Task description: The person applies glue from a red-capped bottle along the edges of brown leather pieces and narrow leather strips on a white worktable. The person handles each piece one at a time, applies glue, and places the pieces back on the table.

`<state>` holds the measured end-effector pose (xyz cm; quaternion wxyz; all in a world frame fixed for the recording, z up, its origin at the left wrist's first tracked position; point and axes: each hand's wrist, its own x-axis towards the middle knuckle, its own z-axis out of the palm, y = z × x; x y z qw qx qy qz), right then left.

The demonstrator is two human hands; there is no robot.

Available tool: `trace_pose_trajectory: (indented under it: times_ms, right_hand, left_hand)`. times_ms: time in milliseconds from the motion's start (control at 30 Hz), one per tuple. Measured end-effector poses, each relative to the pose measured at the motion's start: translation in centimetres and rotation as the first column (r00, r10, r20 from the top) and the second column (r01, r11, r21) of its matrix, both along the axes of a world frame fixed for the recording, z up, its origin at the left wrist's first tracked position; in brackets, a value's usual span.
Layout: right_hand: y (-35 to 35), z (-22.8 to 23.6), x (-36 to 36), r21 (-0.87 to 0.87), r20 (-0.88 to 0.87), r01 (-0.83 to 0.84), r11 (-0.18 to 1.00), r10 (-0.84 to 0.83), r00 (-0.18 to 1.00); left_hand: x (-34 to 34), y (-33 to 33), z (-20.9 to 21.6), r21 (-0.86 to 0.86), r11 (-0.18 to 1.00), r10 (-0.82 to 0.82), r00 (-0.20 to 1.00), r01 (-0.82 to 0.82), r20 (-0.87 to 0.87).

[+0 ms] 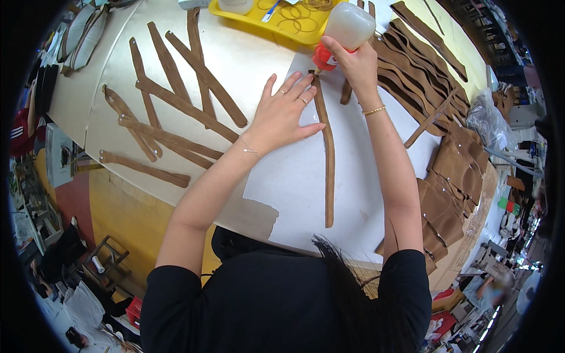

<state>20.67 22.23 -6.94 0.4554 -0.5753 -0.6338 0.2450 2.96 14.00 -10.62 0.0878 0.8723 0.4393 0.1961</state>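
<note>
A long brown strap (329, 170) lies on a white sheet (288, 188), running from the far side toward me. My left hand (286, 115) rests flat beside it with fingers spread, its fingertips close to the strap's far end and its thumb touching the strap's edge. In my right hand (356, 65) is a squeeze bottle (351, 26), cloudy white with a red cap, tipped nozzle-down. Its tip points at the strap's far end. Whether anything flows from the nozzle is too small to tell.
Several brown straps (170, 106) lie scattered to the left. A yellow tray (265, 23) with rubber bands stands at the far side. Stacked wavy brown strips (412, 76) are at the right, with brown leather pieces (453, 170) and a clear plastic bag (491, 120) near them.
</note>
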Motion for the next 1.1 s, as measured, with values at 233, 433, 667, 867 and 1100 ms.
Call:
trace_pose_trajectory:
  times_ms: [233,433,667,867,1100]
  right_hand:
    - [0.4,-0.1,0.0,-0.015,-0.086,0.013,1.0,-0.014,0.996]
    - [0.2,0.3,0.7,-0.049,-0.167,0.027,0.998,-0.035,0.985]
    - [0.2,-0.2,1.2,-0.073,-0.228,-0.012,0.997,-0.005,0.974]
    - [0.4,-1.1,1.2,-0.082,-0.219,0.051,0.995,-0.068,0.973]
    - [0.2,-1.2,0.9,-0.074,-0.202,0.01,0.997,-0.025,0.979]
  left_hand:
    - [1.1,-0.6,0.1,-0.077,0.994,0.077,0.997,-0.076,0.007]
    - [1.9,-1.4,0.4,-0.142,0.985,0.092,0.994,-0.1,-0.058]
    - [1.9,-1.6,0.5,-0.154,0.986,0.038,0.991,-0.058,-0.13]
    - [2.0,-1.7,0.6,-0.153,0.987,0.027,0.982,-0.056,-0.185]
    - [1.9,-1.7,0.6,-0.172,0.984,0.02,0.984,-0.051,-0.175]
